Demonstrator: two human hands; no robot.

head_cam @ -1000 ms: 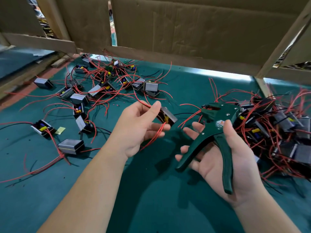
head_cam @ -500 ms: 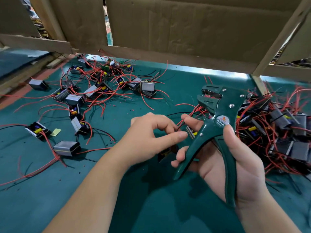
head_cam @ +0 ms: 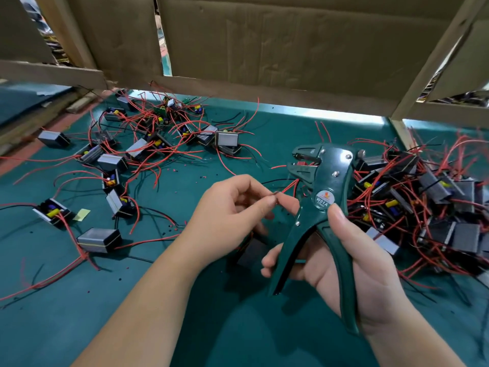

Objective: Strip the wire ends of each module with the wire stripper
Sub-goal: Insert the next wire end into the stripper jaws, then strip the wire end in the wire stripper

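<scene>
A dark green wire stripper (head_cam: 324, 186) is being gripped by the right hand (head_cam: 352, 263) above the teal counter (head_cam: 185, 327), handles spread, jaws gaping toward the far left. A thin red wire end (head_cam: 288, 187) is being pinched by the left hand (head_cam: 227, 215) between thumb and forefinger, just left of the stripper, its grey module (head_cam: 255, 251) half hidden beneath.

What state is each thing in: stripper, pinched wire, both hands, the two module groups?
Wire stripper: handles spread.
Wire: pinched, not in the stripper.
Left hand: pinching the wire.
Right hand: gripping the stripper.
Left modules: scattered on the mat.
Right modules: heaped, wires tangled.
</scene>
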